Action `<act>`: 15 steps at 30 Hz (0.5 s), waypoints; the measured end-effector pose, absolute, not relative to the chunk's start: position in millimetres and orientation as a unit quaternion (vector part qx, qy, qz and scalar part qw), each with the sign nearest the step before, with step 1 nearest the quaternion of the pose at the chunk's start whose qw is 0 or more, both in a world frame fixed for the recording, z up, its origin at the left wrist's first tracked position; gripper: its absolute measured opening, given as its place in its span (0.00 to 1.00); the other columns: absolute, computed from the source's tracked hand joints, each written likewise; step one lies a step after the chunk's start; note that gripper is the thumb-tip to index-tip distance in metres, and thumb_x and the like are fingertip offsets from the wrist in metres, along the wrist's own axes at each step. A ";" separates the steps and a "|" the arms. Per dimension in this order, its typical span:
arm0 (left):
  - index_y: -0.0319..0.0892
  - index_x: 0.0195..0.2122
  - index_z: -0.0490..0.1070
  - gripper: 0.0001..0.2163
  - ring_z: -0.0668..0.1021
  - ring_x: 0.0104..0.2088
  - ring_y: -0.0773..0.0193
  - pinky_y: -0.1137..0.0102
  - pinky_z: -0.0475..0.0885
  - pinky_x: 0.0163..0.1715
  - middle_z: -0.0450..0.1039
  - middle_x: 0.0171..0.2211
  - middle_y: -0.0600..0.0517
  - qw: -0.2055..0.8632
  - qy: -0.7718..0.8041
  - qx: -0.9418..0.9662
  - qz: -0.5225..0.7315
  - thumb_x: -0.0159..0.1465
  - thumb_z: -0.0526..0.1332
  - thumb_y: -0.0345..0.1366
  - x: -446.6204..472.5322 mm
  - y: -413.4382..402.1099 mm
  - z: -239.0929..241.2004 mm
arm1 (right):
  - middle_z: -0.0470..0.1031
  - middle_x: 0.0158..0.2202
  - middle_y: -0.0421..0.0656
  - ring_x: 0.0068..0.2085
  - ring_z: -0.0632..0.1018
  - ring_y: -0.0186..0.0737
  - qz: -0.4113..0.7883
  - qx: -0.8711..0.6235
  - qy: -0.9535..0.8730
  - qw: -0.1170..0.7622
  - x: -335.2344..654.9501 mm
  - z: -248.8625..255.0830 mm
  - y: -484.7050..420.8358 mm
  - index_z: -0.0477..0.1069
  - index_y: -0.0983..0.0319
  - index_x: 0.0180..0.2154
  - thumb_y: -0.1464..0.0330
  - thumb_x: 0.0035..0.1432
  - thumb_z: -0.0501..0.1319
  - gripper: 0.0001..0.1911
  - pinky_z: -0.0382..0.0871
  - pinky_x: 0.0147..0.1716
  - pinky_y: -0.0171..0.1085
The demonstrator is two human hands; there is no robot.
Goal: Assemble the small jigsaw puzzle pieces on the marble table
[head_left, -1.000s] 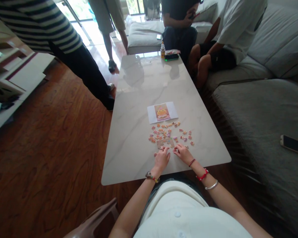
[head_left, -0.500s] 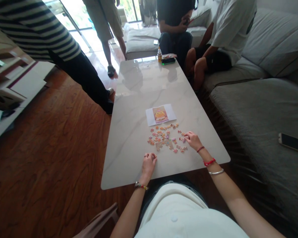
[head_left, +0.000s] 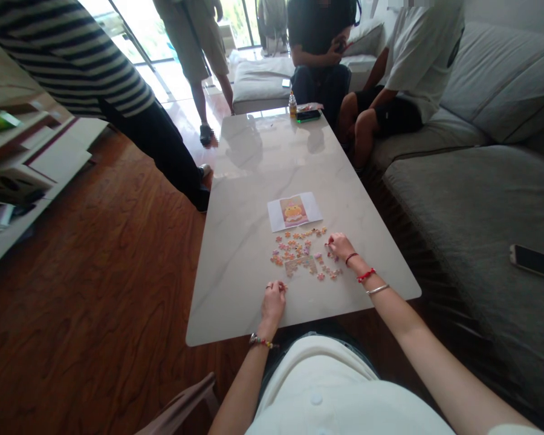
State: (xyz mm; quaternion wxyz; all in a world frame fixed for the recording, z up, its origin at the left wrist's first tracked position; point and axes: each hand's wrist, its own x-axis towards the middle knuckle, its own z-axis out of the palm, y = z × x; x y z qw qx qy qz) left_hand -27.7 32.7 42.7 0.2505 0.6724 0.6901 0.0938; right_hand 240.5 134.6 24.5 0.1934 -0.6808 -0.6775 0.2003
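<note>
Loose jigsaw puzzle pieces (head_left: 294, 244) in orange, pink and purple lie scattered on the marble-patterned table (head_left: 236, 241). A joined section of puzzle (head_left: 294, 267) sits nearest to me among them. My left hand (head_left: 274, 299) rests by the table's near side, its fingers closed on a small puzzle piece (head_left: 285, 288) that shows at the fingertips. At the right of the pile, my right hand (head_left: 341, 246) pinches another puzzle piece (head_left: 329, 243). Beyond the pieces lies a white sheet with a printed picture (head_left: 294, 211) of a yellow figure.
A small bottle (head_left: 292, 106) and a dark phone (head_left: 308, 116) are at the table's far end. Two people sit beyond it on the sofa (head_left: 471, 199), where another phone (head_left: 535, 261) lies. Two more people stand at the left. A stool (head_left: 185, 399) is at the lower left.
My right hand has shifted left and slightly away from me, and a puzzle piece now shows at its fingertips. My left hand has barely moved.
</note>
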 end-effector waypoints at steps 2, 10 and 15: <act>0.40 0.33 0.65 0.04 0.70 0.32 0.67 0.72 0.64 0.33 0.65 0.35 0.49 0.251 0.690 0.671 0.105 0.57 0.52 0.29 -27.8 33.3 41.9 | 0.70 0.26 0.43 0.31 0.70 0.34 0.214 -0.671 -0.682 0.197 239.2 29.7 128.0 0.68 0.65 0.25 0.75 0.47 0.56 0.03 0.63 0.34 0.33; 0.40 0.31 0.64 0.03 0.71 0.32 0.68 0.71 0.64 0.35 0.69 0.30 0.51 0.316 0.674 0.652 0.145 0.54 0.54 0.28 -25.0 35.6 35.6 | 0.73 0.26 0.40 0.26 0.73 0.30 0.437 -0.552 -0.658 0.267 197.3 34.4 54.5 0.70 0.64 0.31 0.75 0.47 0.55 0.08 0.66 0.26 0.30; 0.40 0.28 0.66 0.02 0.73 0.30 0.69 0.72 0.66 0.32 0.72 0.28 0.51 0.377 0.667 0.624 0.155 0.55 0.55 0.31 -19.7 40.2 37.3 | 0.73 0.27 0.41 0.27 0.73 0.31 0.411 -0.543 -0.690 0.244 160.0 24.4 29.5 0.70 0.64 0.33 0.79 0.44 0.55 0.12 0.67 0.29 0.31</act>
